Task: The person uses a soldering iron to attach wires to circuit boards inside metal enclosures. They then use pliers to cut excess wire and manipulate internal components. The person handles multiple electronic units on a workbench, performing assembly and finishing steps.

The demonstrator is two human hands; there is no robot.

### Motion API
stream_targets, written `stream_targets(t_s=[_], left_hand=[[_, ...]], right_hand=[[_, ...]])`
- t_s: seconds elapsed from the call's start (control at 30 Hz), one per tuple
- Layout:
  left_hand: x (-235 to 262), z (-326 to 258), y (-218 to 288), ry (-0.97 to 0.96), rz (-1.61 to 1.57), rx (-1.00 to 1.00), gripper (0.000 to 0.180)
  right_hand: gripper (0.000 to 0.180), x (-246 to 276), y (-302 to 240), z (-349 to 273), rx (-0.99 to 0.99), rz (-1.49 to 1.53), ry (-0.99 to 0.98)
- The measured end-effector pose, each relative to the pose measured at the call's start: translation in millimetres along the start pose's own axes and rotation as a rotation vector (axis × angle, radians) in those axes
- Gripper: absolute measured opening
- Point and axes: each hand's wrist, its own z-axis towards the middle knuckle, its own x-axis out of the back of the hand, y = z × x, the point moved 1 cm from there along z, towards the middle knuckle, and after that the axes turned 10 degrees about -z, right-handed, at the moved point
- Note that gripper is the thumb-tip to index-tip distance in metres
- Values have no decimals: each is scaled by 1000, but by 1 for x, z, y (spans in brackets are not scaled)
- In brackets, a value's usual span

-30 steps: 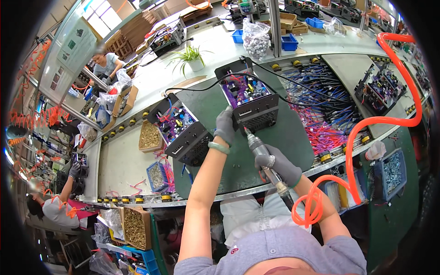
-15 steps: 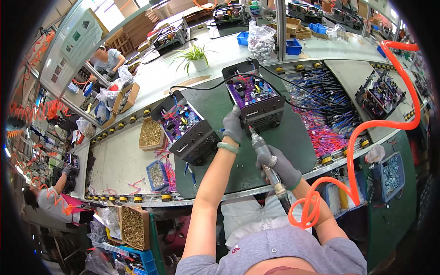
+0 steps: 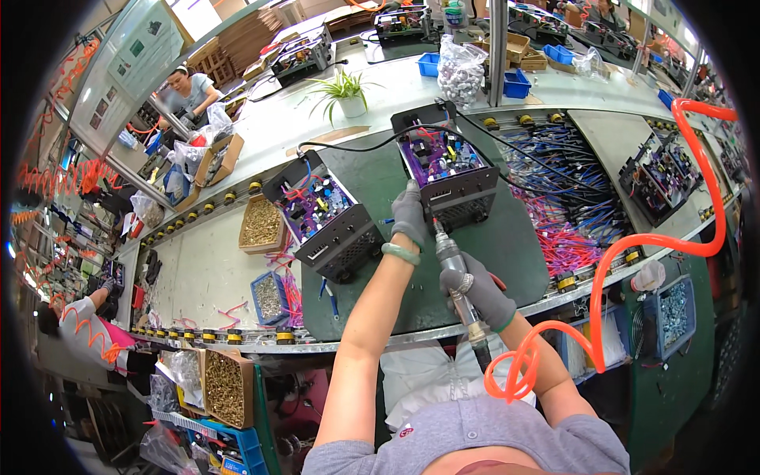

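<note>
My right hand (image 3: 484, 294), in a grey glove, is wrapped around a pneumatic screwdriver (image 3: 454, 265). The bit points up at the lower front panel of an open-topped electronics unit (image 3: 455, 186); whether it touches a screw is too small to tell. Close to that bit, my gloved left hand (image 3: 409, 218) is closed on the unit's left front corner. Purple circuit boards show inside the case. A second similar unit (image 3: 331, 222) stands to the left of my left hand. Both rest on a dark green mat (image 3: 427, 297).
A black cable (image 3: 368, 146) runs across both units. Colored wire bundles (image 3: 554, 182) lie right of the mat. An orange air hose (image 3: 599, 317) loops beside my right arm. Cutters (image 3: 329, 296), a box of brass-colored parts (image 3: 262, 225) and a blue bin (image 3: 271, 298) are at left.
The picture has shifted slightly. The hose loop sits lower by my right arm, and a red handle now shows behind my right hand. Both hands keep nearly the same hold.
</note>
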Motion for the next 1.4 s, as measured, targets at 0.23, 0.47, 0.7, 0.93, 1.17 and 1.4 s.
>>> stream_targets(t_s=[0.23,0.47,0.7,0.93,1.17,1.4], left_hand=[[0,-7,-4,-16,17,-81,35],[-8,-16,-1,12,52,-99,37],[-3,-9,-2,6,40,-122,40],[-4,-13,2,-18,171,-237,39],[-2,-5,1,-68,276,-255,41],[27,-57,42,-273,403,-29,35]], right_hand=[[51,-10,-3,-6,-15,66,-5],[54,-14,17,8,39,107,-39],[49,-14,15,8,-17,166,-69],[48,-15,15,10,-9,187,-72],[56,-14,16,19,27,113,-42],[63,37,6,-42,-93,-85,-241]])
